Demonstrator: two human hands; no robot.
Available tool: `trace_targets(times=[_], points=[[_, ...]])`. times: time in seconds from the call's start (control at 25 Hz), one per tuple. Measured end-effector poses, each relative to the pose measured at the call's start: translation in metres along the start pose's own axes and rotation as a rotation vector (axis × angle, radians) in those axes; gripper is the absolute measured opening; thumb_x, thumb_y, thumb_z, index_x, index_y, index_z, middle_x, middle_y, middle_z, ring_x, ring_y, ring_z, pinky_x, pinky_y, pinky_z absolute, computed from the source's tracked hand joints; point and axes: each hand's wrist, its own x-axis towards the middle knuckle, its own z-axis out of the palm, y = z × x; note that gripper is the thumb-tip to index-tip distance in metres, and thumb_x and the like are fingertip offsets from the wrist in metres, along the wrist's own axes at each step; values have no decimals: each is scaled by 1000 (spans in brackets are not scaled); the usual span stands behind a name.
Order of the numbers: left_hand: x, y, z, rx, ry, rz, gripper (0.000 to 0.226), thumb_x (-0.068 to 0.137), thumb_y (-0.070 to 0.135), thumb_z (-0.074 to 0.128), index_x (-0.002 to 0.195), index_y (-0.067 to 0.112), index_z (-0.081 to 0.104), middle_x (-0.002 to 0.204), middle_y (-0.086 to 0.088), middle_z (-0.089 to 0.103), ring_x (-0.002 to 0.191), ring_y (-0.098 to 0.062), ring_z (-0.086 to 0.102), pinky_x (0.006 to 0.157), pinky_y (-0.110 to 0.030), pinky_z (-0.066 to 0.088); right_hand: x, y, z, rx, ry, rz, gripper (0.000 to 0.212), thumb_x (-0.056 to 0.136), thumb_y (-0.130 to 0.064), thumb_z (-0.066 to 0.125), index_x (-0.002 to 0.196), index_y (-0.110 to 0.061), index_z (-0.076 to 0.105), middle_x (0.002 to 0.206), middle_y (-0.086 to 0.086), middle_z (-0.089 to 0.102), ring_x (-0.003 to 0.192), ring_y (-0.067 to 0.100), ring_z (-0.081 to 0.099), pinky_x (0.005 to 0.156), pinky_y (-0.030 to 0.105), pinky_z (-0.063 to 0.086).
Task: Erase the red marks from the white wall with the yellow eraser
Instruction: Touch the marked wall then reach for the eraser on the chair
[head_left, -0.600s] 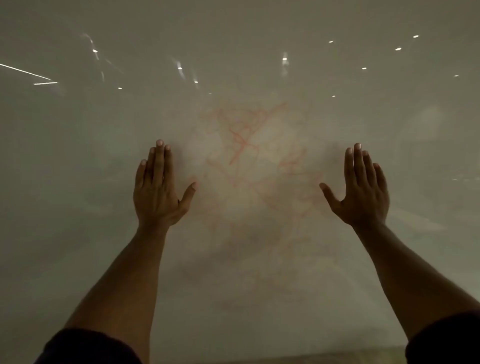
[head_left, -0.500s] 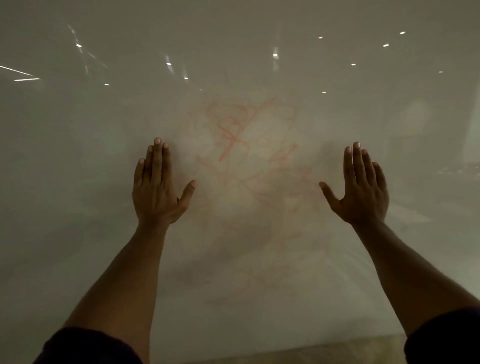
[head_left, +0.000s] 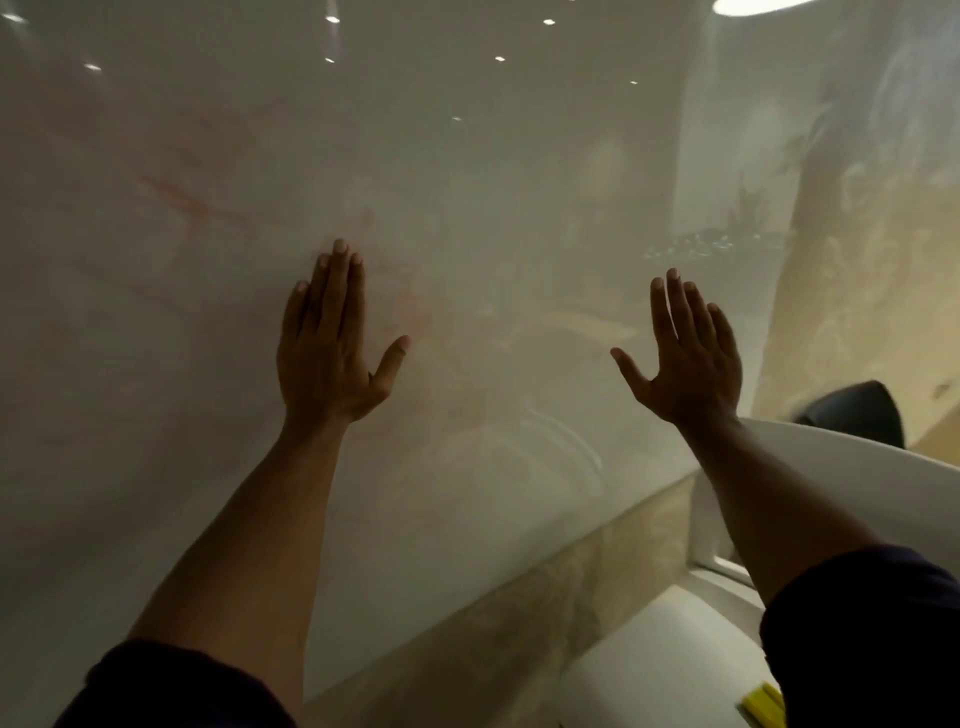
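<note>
Both hands are up and spread flat, palms toward the white wall (head_left: 493, 218), holding nothing. Left hand (head_left: 330, 348) has its fingers close together and pointing up, thumb angled out to the right; whether the palm actually presses the surface is hard to tell. Right hand (head_left: 688, 358) sits well apart from it on the same level, fingers fanned a little wider, thumb out to the left. Dark sleeves (head_left: 862, 639) bunch at the bottom corners, forearms bare.

Out from the left hand, the red marks (head_left: 192, 200) show as faint, smeared streaks up and to the left, with paler pink traces just beside the fingertips. Glossy wall, lots of ceiling-light reflections dotted across the top.

Down in the lower right corner, the yellow eraser (head_left: 761, 704) lies on a white table (head_left: 649, 670), partly cut off by the right sleeve, well away from both hands. A beige ledge (head_left: 545, 582) runs along the foot of the wall.
</note>
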Motion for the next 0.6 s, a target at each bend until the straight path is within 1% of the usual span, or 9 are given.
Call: trace_targets(times=[0.12, 0.32, 0.48, 0.6], points=[[4, 58, 29, -129, -21, 40, 91, 103, 62, 46, 170, 7, 19, 177, -13, 16, 165, -21, 9, 133, -31, 0, -39, 40, -2, -63, -58, 58, 93, 98, -73, 34, 165, -19, 1, 173, 3, 2, 160, 21, 7, 127, 42, 19], [-27, 160, 73, -349, -124, 187, 91, 103, 59, 50, 169, 4, 21, 177, -14, 17, 164, -27, 17, 133, -35, 7, -126, 103, -11, -156, -180, 150, 93, 98, -72, 36, 165, -16, 3, 173, 7, 4, 159, 25, 12, 126, 46, 25], [-71, 242, 101, -522, -277, 276, 95, 100, 60, 53, 168, 2, 22, 177, -14, 17, 164, -28, 18, 132, -42, 17, -208, 141, -26, -211, -299, 272, 91, 99, -70, 36, 165, -14, 8, 172, 10, 12, 157, 29, 19, 125, 47, 26], [-107, 304, 114, -635, -413, 369, 97, 97, 63, 52, 167, 1, 25, 176, -15, 20, 163, -29, 22, 130, -46, 25, -266, 162, -40, -251, -363, 359, 88, 98, -68, 38, 164, -13, 17, 170, 10, 19, 156, 29, 23, 123, 46, 29]])
